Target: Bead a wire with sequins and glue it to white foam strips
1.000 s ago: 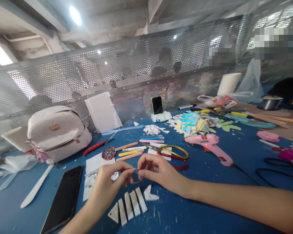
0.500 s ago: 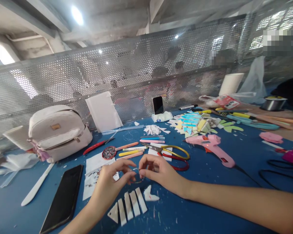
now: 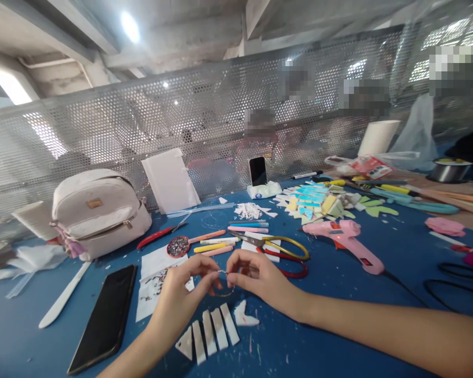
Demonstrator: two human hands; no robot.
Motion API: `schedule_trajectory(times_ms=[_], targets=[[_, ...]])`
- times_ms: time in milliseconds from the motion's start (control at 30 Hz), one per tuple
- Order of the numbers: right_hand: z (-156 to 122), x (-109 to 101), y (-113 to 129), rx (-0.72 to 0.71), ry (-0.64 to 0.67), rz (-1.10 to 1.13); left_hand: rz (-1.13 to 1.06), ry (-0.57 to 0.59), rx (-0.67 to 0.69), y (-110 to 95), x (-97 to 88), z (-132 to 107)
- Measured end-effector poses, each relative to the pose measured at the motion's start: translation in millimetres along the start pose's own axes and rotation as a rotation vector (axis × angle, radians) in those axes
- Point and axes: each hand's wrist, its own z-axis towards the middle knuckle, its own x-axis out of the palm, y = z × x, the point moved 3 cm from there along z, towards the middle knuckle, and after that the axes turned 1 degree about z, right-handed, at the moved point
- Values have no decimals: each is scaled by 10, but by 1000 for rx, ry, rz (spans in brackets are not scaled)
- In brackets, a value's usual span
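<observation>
My left hand (image 3: 195, 278) and my right hand (image 3: 256, 270) face each other above the blue table, fingertips close together. Between them they pinch a thin loop (image 3: 224, 295), bracelet-sized; its lower curve hangs below the fingers. Whether it is wire or strung beads is too fine to tell. Under the hands, several white strips (image 3: 214, 331) lie in a row, with a notched white piece (image 3: 245, 314) beside them. A paper sheet (image 3: 145, 291) with small dark bits on it lies left of my left hand. A round red-rimmed dish (image 3: 178, 247) of tiny specks rests behind it.
Scissors (image 3: 291, 247) and several markers (image 3: 216, 248) lie behind my hands. To the right is a pink glue gun (image 3: 352, 241) with its cord. On the left lie a phone (image 3: 102, 320), a white knife (image 3: 65, 296) and a backpack (image 3: 102, 215). Coloured scraps (image 3: 315, 199) are piled farther back.
The view has shifted slightly, so the table things appear a little farther right. Both hands keep their pinch on the loop, with the fingertips barely moved.
</observation>
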Motion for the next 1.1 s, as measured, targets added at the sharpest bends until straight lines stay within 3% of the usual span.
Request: schedule_trajectory(times_ms=[633, 1100], targets=[[11, -15, 99, -51, -17, -166, 100, -21, 67, -38, -4, -12], [40, -42, -19, -84, 15, -314, 73, -48, 32, 164, 108, -17]])
